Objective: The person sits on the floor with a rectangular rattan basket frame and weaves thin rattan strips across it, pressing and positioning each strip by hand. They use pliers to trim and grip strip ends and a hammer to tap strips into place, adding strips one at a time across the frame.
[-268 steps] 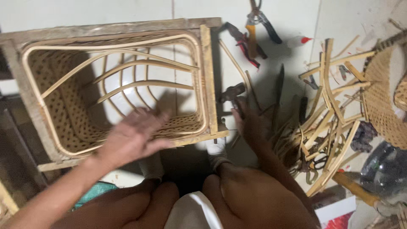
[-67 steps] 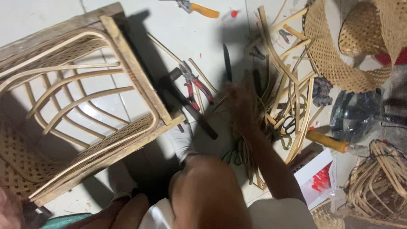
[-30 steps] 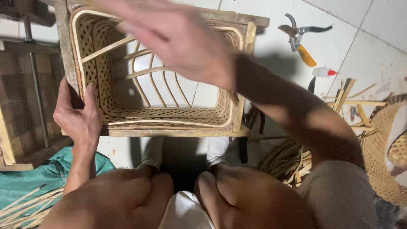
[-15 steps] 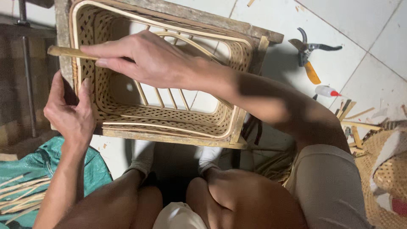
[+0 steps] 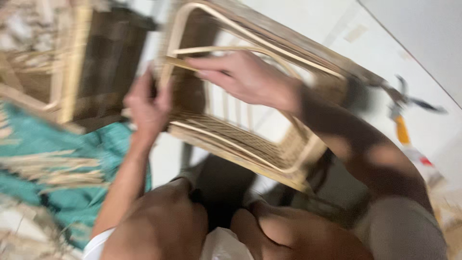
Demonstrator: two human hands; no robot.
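head view, motion-blurred: one rattan basket frame (image 5: 250, 139) lies tilted on the pale tiled floor (image 5: 332, 24), just ahead of the person's knees. one left hand (image 5: 147, 103) is curled around the frame's near-left rim. one right hand (image 5: 245, 79), arm stretched across the frame, pinches one thin cane strip (image 5: 180, 62) at the top-left edge. one pair of pliers (image 5: 402, 108) lies to the right; one teal cloth (image 5: 57, 159) with loose cane lies to the left.

Counted: one square woven rattan basket frame (image 5: 250, 144), one orange-handled pair of pruning shears (image 5: 402, 113), one teal cloth (image 5: 72, 159), my two hands.
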